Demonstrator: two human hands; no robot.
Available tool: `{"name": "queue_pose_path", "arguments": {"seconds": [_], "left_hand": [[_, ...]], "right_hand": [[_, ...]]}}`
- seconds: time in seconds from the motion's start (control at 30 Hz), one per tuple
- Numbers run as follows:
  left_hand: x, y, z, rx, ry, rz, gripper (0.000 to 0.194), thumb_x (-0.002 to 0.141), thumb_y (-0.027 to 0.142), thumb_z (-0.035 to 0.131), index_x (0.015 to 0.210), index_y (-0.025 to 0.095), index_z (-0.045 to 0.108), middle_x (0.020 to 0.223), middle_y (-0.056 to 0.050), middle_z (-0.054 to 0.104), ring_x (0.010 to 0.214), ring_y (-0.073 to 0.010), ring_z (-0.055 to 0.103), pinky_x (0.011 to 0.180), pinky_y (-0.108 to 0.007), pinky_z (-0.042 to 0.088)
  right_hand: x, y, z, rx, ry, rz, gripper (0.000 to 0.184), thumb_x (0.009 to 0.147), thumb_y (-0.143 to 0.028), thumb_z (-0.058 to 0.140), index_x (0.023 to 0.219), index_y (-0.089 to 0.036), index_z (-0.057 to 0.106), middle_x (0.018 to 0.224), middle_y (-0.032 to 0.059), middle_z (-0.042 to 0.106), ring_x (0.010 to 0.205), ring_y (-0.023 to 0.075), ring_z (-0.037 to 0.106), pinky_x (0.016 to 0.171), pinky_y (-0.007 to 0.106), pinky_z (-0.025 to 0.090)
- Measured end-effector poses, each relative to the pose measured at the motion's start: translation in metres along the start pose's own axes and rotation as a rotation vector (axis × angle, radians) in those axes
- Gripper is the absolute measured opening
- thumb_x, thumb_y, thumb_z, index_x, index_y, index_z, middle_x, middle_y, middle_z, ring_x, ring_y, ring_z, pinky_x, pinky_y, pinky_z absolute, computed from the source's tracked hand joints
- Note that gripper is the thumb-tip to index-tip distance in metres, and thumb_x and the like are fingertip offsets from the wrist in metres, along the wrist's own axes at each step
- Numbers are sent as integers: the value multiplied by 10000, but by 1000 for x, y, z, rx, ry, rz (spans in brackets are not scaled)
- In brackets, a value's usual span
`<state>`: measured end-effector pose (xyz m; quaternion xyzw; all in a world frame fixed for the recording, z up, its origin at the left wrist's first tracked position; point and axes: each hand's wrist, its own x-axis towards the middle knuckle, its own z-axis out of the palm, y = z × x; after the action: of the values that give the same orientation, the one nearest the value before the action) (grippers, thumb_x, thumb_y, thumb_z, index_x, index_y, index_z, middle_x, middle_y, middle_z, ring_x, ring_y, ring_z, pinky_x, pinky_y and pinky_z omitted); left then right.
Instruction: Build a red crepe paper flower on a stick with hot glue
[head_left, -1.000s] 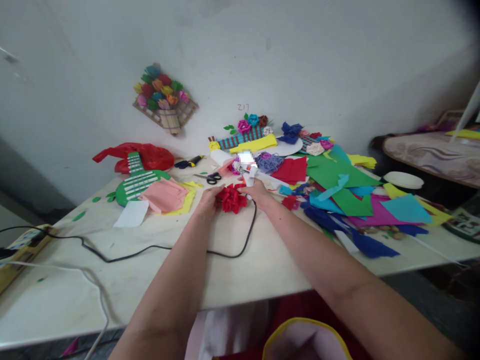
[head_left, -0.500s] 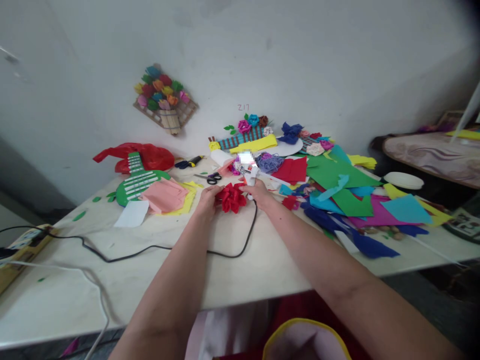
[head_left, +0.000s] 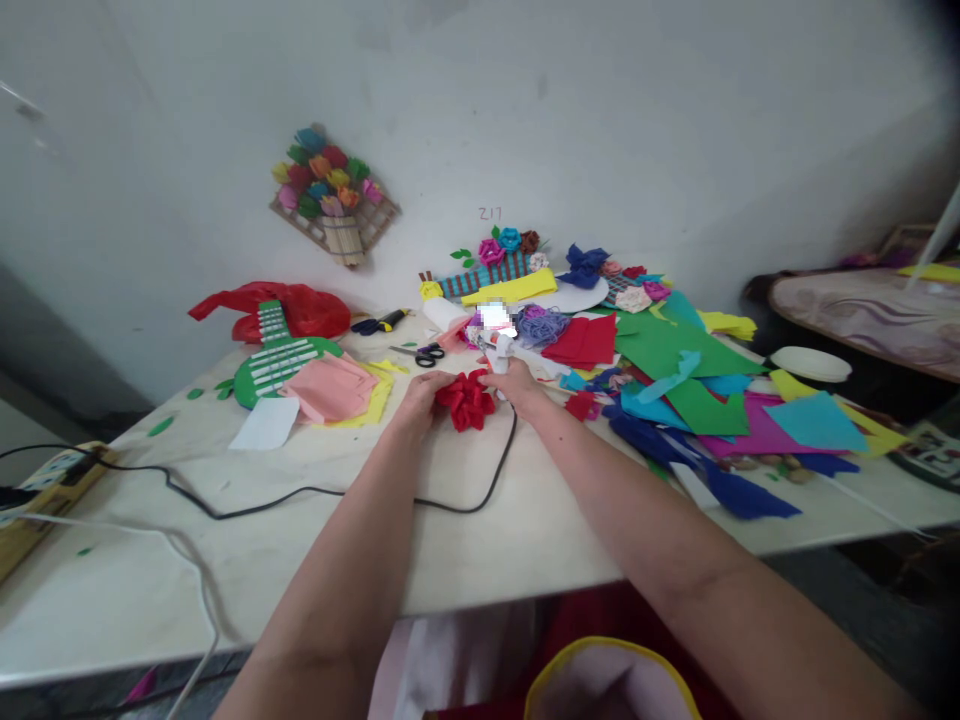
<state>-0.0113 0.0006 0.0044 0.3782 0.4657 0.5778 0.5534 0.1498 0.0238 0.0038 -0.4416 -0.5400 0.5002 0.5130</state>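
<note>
Between my hands, above the table, is a red paper flower [head_left: 466, 402] with several petals spread outward. My left hand [head_left: 425, 396] grips it at its left edge. My right hand [head_left: 516, 382] is wrapped round a white hot glue gun [head_left: 500, 352], whose black cord [head_left: 501, 470] hangs down to the table. The right fingertips also reach the flower's right edge; whether they pinch a petal I cannot tell. Scissors with dark handles [head_left: 429, 355] lie behind my left hand.
Coloured paper sheets [head_left: 679, 345] cover the table's right side. At left lie a green guitar-shaped craft [head_left: 276, 350], pink paper [head_left: 330, 388] and a red plastic bag [head_left: 300, 308]. Pliers [head_left: 381, 322] rest farther back. A power strip [head_left: 56, 490] sits at the left edge, its cord crossing the table.
The flower has turned slightly between my fingers. The glue gun has tilted a little, with its body shifted slightly left. Both hands stay in nearly the same place.
</note>
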Motion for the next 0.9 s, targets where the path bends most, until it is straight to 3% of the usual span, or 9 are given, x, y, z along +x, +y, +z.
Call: {"name": "queue_pose_path", "arguments": {"seconds": [0.27, 0.4, 0.5, 0.57, 0.63, 0.73, 0.8, 0.9], "left_hand": [[9, -3, -5, -52, 60, 28, 107, 560, 171, 680, 640, 124, 628, 588, -47, 650, 520, -150, 599, 513, -255, 486], [11, -1, -8, -140, 175, 49, 109, 601, 176, 644, 697, 124, 644, 603, -31, 646, 507, -141, 589, 470, -247, 475], [13, 2, -10, -240, 237, 89, 52, 632, 154, 616, 682, 145, 624, 590, -18, 629, 510, -130, 582, 465, -230, 470], [14, 5, -12, -300, 276, 116, 40, 645, 136, 610, 673, 162, 603, 582, -8, 621, 516, -125, 580, 475, -223, 474], [13, 8, -13, -358, 315, 142, 55, 656, 122, 596, 675, 173, 588, 590, -1, 620, 527, -119, 580, 486, -213, 475], [12, 12, -16, -416, 341, 191, 62, 673, 126, 562, 689, 184, 580, 620, 3, 631, 571, -120, 601, 523, -206, 486], [12, 14, -18, -412, 358, 235, 54, 671, 144, 560, 686, 196, 559, 622, 5, 629, 619, -133, 625, 555, -211, 501], [13, 16, -21, -416, 378, 286, 73, 655, 166, 576, 684, 208, 525, 623, 11, 624, 677, -144, 647, 587, -214, 515]], "right_hand": [[2, 1, -1, 12, 11, -4, 279, 687, -133, 683, 965, -153, 658, 637, -29, 627, 531, 98, 550, 420, 185, 355], [4, 0, -2, 71, 17, 42, 275, 747, -204, 690, 1006, -153, 612, 695, 15, 692, 521, 105, 591, 429, 189, 394], [8, 3, -7, 33, 37, 25, 276, 801, -296, 663, 1030, -165, 584, 647, 2, 675, 437, 96, 541, 425, 205, 399], [11, 7, -11, -91, 68, -16, 278, 813, -348, 650, 1018, -171, 588, 588, -22, 628, 387, 84, 469, 415, 210, 372], [14, 9, -16, -268, 99, -62, 280, 812, -375, 646, 1007, -178, 608, 606, -8, 625, 430, 104, 496, 452, 228, 391], [14, 6, -20, -608, 118, -180, 315, 783, -372, 677, 1039, -191, 636, 817, 73, 702, 698, 201, 648, 626, 290, 472], [12, 1, -20, -861, 98, -194, 375, 789, -355, 657, 1130, -204, 627, 984, 111, 719, 899, 276, 667, 751, 348, 482], [8, -5, -16, -1063, 34, -189, 466, 824, -303, 568, 1281, -209, 561, 1119, 120, 705, 1040, 316, 648, 838, 387, 471]]}}
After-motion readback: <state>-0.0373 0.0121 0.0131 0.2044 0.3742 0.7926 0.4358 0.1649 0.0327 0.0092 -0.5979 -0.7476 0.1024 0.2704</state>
